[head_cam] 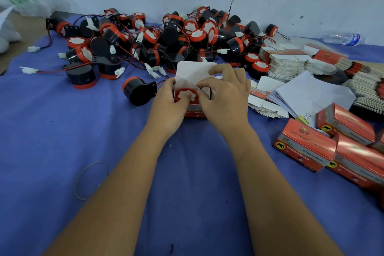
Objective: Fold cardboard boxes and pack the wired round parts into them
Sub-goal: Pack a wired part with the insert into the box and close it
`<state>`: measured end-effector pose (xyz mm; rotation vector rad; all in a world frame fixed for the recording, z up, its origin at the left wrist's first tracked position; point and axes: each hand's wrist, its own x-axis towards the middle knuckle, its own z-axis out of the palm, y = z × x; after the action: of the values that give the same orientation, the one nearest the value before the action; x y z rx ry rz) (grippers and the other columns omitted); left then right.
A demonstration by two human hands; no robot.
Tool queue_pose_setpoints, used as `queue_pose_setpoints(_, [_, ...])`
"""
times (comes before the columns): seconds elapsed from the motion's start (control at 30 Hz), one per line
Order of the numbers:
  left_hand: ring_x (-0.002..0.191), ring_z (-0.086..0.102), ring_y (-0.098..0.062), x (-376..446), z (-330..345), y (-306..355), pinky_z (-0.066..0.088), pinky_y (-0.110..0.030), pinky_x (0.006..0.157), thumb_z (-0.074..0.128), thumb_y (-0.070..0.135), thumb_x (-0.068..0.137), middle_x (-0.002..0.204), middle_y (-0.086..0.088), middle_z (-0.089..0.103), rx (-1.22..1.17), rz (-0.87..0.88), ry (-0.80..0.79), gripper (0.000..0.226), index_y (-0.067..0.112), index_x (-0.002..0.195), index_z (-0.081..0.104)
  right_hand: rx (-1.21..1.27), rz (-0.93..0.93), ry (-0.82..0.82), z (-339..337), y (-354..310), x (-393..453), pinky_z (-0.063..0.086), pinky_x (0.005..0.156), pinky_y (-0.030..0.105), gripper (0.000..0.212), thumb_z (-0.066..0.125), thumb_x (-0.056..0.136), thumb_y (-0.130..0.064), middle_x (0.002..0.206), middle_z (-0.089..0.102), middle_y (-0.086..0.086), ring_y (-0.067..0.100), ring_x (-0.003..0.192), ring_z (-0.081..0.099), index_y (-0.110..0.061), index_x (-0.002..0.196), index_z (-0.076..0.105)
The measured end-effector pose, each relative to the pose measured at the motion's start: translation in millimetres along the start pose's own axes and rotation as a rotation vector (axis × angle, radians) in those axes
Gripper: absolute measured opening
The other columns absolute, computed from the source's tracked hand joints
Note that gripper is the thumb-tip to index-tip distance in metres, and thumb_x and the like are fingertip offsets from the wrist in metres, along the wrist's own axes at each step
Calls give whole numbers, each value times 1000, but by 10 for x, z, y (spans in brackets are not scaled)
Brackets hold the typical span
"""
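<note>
An open cardboard box (pixel 192 72) stands at the middle of the blue cloth, its white lid flap raised. A round red-and-black wired part (pixel 182 93) sits inside its mouth. My left hand (pixel 168 104) grips the box's left side, its thumb pressing on the part's red face. My right hand (pixel 224 91) holds the box's right side, fingers curled over the flap's edge and a black wire loop. A big pile of round wired parts (pixel 158 41) lies behind the box. One loose part (pixel 137 91) lies just left of it.
Stacks of flat unfolded boxes (pixel 291 62) and white sheets (pixel 309 93) lie at the right. Several closed red boxes (pixel 332 143) sit at the near right. A rubber band (pixel 91 180) lies at the near left. A plastic water bottle (pixel 342 38) rests against the wall.
</note>
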<state>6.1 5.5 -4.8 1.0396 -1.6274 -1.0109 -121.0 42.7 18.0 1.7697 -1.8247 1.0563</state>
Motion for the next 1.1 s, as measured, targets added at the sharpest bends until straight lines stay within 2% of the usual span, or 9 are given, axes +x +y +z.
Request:
queue_pose_setpoints(0.13, [103,61,-8,-10,-3,12,50,-23,83,60,20,95,116,6,64,-23,-6,-4,27,32,119,52,71,5,-82,0,13,-25,17,83,27,10,68,82,-26,90,70,-13,20,99,47,-25,84,78])
queue_pose_setpoints(0.27, [97,60,3,-15,-9,7,47,-12,76,58,21,96,112,14,64,-11,-3,-14,27,34,119,52,127,57,-26,4,2,-24,18,83,28,10,68,82,-26,76,68,-14,14,89,45,-24,74,74])
queue_pose_setpoints(0.4, [90,61,9,-22,-4,30,45,-5,69,60,19,94,106,17,65,-40,-11,-10,29,36,117,54,252,164,-67,70,10,-20,22,82,22,11,72,79,-15,90,63,-13,11,93,43,-23,87,71])
queue_pose_setpoints(0.5, [93,69,-5,-16,-21,84,53,-20,74,51,22,96,103,9,73,-318,-109,-50,26,32,114,65,427,242,-19,78,-1,-23,36,76,6,26,71,77,-5,102,48,-10,6,90,47,-18,99,65])
queue_pose_setpoints(0.6, [91,72,-10,8,-43,127,54,-17,65,38,27,103,104,2,76,-433,-173,-66,35,23,122,68,504,264,-41,49,2,-33,39,75,4,36,70,77,-4,100,54,-12,-1,85,51,-19,108,60])
queue_pose_setpoints(0.73, [90,69,2,19,-71,70,50,-10,67,41,22,105,98,17,74,-302,-137,-39,30,36,112,67,555,285,-130,32,-24,-72,47,82,17,26,70,83,-17,90,67,-16,4,93,60,-25,108,65])
queue_pose_setpoints(0.83, [101,67,-1,15,-78,15,51,-15,79,46,22,104,111,15,71,-229,-93,-80,27,32,123,62,692,397,-107,27,-7,-60,52,84,26,14,59,93,-18,92,71,-13,6,94,64,-22,101,70])
queue_pose_setpoints(1.0, [109,61,-6,20,-34,16,52,-30,94,55,10,98,123,12,63,-61,-43,-35,40,27,134,53,737,452,-133,46,30,-34,47,75,9,25,65,87,-3,92,67,-10,-7,82,61,-18,107,61])
queue_pose_setpoints(1.1, [110,60,-5,11,-25,19,54,-27,90,56,7,96,121,13,63,-106,-26,-27,41,31,129,50,742,526,-83,65,-6,-28,46,73,16,50,69,83,-5,109,49,0,1,84,52,-25,120,43])
